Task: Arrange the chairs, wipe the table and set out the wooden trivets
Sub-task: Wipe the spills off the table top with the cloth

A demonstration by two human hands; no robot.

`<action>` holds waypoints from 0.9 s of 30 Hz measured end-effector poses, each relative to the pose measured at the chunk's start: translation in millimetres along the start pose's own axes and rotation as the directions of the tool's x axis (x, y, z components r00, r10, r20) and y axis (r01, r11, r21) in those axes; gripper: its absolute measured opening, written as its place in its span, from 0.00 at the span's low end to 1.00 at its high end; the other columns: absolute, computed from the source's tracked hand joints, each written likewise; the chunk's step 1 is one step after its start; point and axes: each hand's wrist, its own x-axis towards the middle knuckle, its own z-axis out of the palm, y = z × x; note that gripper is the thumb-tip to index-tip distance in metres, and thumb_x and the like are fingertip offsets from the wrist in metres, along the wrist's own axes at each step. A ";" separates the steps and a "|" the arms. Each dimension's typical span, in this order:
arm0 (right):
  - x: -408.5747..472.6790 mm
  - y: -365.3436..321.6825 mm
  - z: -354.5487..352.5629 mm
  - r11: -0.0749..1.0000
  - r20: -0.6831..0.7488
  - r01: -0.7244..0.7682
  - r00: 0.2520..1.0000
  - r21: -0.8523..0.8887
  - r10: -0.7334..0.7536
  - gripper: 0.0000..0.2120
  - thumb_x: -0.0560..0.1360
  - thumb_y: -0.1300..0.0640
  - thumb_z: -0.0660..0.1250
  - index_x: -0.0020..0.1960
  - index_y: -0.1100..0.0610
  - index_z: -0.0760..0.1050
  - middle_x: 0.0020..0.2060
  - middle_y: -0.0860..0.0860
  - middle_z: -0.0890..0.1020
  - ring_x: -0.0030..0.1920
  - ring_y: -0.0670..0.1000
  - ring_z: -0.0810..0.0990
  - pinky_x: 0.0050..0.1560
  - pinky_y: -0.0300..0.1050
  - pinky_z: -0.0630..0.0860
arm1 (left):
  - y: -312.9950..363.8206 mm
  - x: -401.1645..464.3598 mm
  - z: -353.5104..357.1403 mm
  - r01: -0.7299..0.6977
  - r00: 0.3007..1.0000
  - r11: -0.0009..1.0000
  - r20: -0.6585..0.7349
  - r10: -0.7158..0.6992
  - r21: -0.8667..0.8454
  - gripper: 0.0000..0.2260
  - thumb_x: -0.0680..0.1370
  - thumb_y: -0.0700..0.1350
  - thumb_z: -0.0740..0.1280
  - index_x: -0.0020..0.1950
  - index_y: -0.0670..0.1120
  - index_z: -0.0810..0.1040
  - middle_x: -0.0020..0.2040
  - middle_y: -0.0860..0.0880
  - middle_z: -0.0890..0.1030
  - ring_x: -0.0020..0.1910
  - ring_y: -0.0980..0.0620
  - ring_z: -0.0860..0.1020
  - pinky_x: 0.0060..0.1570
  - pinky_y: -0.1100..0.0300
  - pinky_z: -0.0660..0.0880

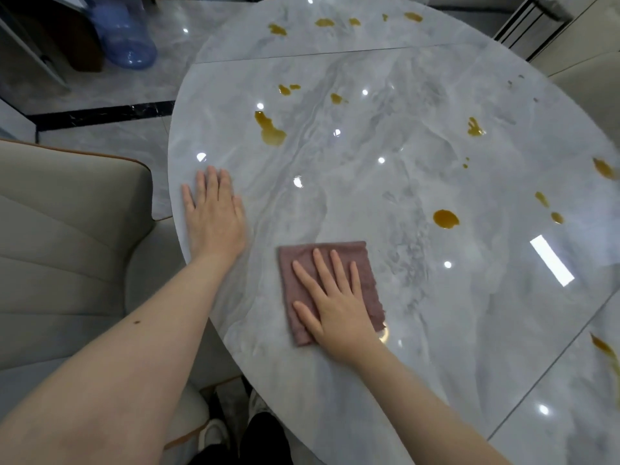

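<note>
Now the right hand (pixel 335 307) lies flat, fingers straight and spread, pressing a folded pinkish cloth (pixel 330 290) onto the grey marbled bench (pixel 385 196) near its front edge. The left hand (pixel 214 216) rests palm down with fingers together on the bench's left rim, holding nothing. Amber spills (pixel 270 129) dot the top: a long puddle beyond the left hand, a round drop (pixel 445 219) up and right of the cloth, and smaller spots toward the far and right edges. A beige padded chair (pixel 67 236) stands just left of the bench, close to the left forearm. A blue water jug (pixel 124 31) sits on the tiled floor (pixel 100 95) at upper left. No trivets show in view.
</note>
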 end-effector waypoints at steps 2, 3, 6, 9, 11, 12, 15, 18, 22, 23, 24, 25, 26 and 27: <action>-22.3 31.8 -3.0 0.997 0.004 -0.076 0.997 0.010 0.076 0.28 0.77 0.37 0.45 0.76 0.39 0.43 0.76 0.45 0.42 0.77 0.52 0.38 0.74 0.56 0.36 | 0.4 -0.2 -1.4 -0.002 1.000 0.998 -0.009 0.001 -0.055 0.23 0.83 0.48 0.45 0.77 0.42 0.54 0.78 0.44 0.53 0.77 0.47 0.50 0.75 0.48 0.42; -25.7 47.8 -5.9 0.992 0.016 -0.126 0.992 0.013 0.126 0.29 0.76 0.36 0.43 0.75 0.38 0.42 0.76 0.43 0.41 0.77 0.51 0.37 0.74 0.55 0.35 | -0.4 -0.1 -1.9 -0.007 1.000 0.996 -0.029 0.005 -0.088 0.23 0.83 0.48 0.45 0.77 0.41 0.55 0.78 0.44 0.54 0.77 0.47 0.51 0.75 0.48 0.43; -18.1 91.0 -17.6 0.958 0.025 -0.287 0.958 0.021 0.286 0.30 0.74 0.35 0.38 0.75 0.38 0.39 0.77 0.45 0.41 0.77 0.52 0.38 0.74 0.55 0.35 | 5.1 -4.1 -1.6 -0.066 0.995 0.991 -0.077 0.058 -0.112 0.22 0.83 0.47 0.48 0.76 0.40 0.57 0.77 0.43 0.56 0.76 0.48 0.54 0.75 0.49 0.46; -3.9 99.0 -19.9 0.889 0.023 -0.456 0.890 0.049 0.455 0.28 0.79 0.38 0.44 0.76 0.41 0.41 0.78 0.49 0.43 0.77 0.55 0.39 0.74 0.59 0.37 | 36.8 -14.6 3.0 -0.140 0.990 0.984 -0.051 0.135 -0.112 0.22 0.83 0.46 0.50 0.76 0.40 0.58 0.76 0.42 0.58 0.76 0.46 0.55 0.74 0.49 0.46; -8.2 83.3 -15.8 0.862 0.029 -0.501 0.865 0.074 0.501 0.28 0.80 0.40 0.44 0.77 0.43 0.40 0.78 0.51 0.42 0.77 0.56 0.38 0.74 0.61 0.36 | 68.0 -23.8 8.9 -0.222 0.974 0.965 0.010 0.225 -0.140 0.22 0.83 0.48 0.50 0.75 0.40 0.60 0.76 0.41 0.60 0.76 0.45 0.57 0.74 0.49 0.47; -18.2 77.5 -13.4 0.868 0.024 -0.491 0.871 0.077 0.490 0.29 0.79 0.38 0.42 0.77 0.43 0.39 0.77 0.51 0.41 0.76 0.57 0.37 0.73 0.61 0.35 | 86.7 -28.5 12.7 -0.282 0.955 0.945 0.048 0.293 -0.165 0.24 0.81 0.51 0.48 0.75 0.40 0.61 0.75 0.41 0.61 0.75 0.43 0.57 0.73 0.48 0.48; -56.5 83.4 -12.2 0.906 0.049 -0.419 0.908 0.057 0.417 0.33 0.72 0.36 0.34 0.74 0.42 0.33 0.77 0.50 0.40 0.76 0.56 0.35 0.73 0.60 0.34 | 130.8 -36.6 24.5 -0.445 0.876 0.878 0.120 0.468 -0.174 0.35 0.73 0.56 0.39 0.74 0.41 0.62 0.75 0.41 0.60 0.76 0.42 0.56 0.73 0.47 0.47; -68.8 124.1 -16.9 0.843 0.055 -0.536 0.844 0.053 0.533 0.35 0.70 0.34 0.33 0.75 0.42 0.34 0.77 0.50 0.39 0.76 0.56 0.36 0.73 0.61 0.35 | 163.6 -36.5 34.5 -0.524 0.825 0.847 0.193 0.530 -0.086 0.30 0.77 0.55 0.41 0.77 0.43 0.56 0.78 0.44 0.54 0.77 0.46 0.50 0.73 0.49 0.42; -43.0 174.2 -24.6 0.712 0.031 -0.693 0.719 0.113 0.694 0.30 0.79 0.38 0.46 0.77 0.44 0.41 0.77 0.52 0.41 0.76 0.57 0.37 0.73 0.63 0.36 | 200.6 -20.6 52.2 -0.543 0.811 0.836 0.209 0.546 -0.077 0.26 0.82 0.53 0.48 0.77 0.43 0.53 0.78 0.44 0.52 0.77 0.46 0.48 0.74 0.50 0.42; -31.2 189.8 -25.9 0.675 0.024 -0.727 0.682 0.123 0.731 0.29 0.80 0.40 0.47 0.77 0.44 0.41 0.77 0.52 0.41 0.76 0.57 0.37 0.73 0.63 0.36 | 211.5 -12.1 59.3 -0.540 0.810 0.837 0.212 0.546 -0.091 0.26 0.81 0.53 0.48 0.77 0.43 0.53 0.78 0.44 0.53 0.77 0.46 0.48 0.74 0.50 0.42; -24.0 196.7 -29.2 0.643 0.018 -0.755 0.650 0.127 0.759 0.29 0.80 0.40 0.47 0.77 0.44 0.41 0.77 0.53 0.41 0.76 0.58 0.37 0.73 0.63 0.36 | 215.7 -9.2 60.7 -0.539 0.810 0.837 0.214 0.546 -0.095 0.26 0.82 0.52 0.48 0.77 0.42 0.52 0.78 0.44 0.52 0.77 0.46 0.48 0.74 0.51 0.41; -14.9 205.1 -32.0 0.619 0.013 -0.774 0.626 0.131 0.780 0.29 0.80 0.40 0.46 0.77 0.44 0.40 0.77 0.53 0.41 0.76 0.58 0.37 0.73 0.64 0.36 | 220.6 -4.1 64.1 -0.537 0.810 0.838 0.219 0.544 -0.094 0.26 0.82 0.51 0.49 0.77 0.42 0.51 0.78 0.45 0.51 0.77 0.46 0.47 0.74 0.51 0.40; -4.5 214.5 -34.2 0.598 0.016 -0.790 0.605 0.136 0.796 0.29 0.80 0.40 0.46 0.77 0.44 0.40 0.77 0.53 0.40 0.76 0.59 0.37 0.73 0.65 0.37 | 226.8 3.3 69.2 -0.530 0.815 0.842 0.215 0.538 -0.098 0.25 0.82 0.50 0.50 0.77 0.42 0.50 0.78 0.45 0.51 0.77 0.47 0.47 0.74 0.51 0.40; 6.2 223.2 -35.8 0.590 0.022 -0.796 0.598 0.133 0.801 0.29 0.80 0.39 0.45 0.77 0.44 0.39 0.77 0.53 0.40 0.76 0.59 0.37 0.72 0.65 0.37 | 231.7 11.3 74.1 -0.512 0.828 0.853 0.206 0.522 -0.104 0.25 0.83 0.50 0.51 0.77 0.42 0.50 0.78 0.45 0.51 0.77 0.47 0.47 0.74 0.51 0.40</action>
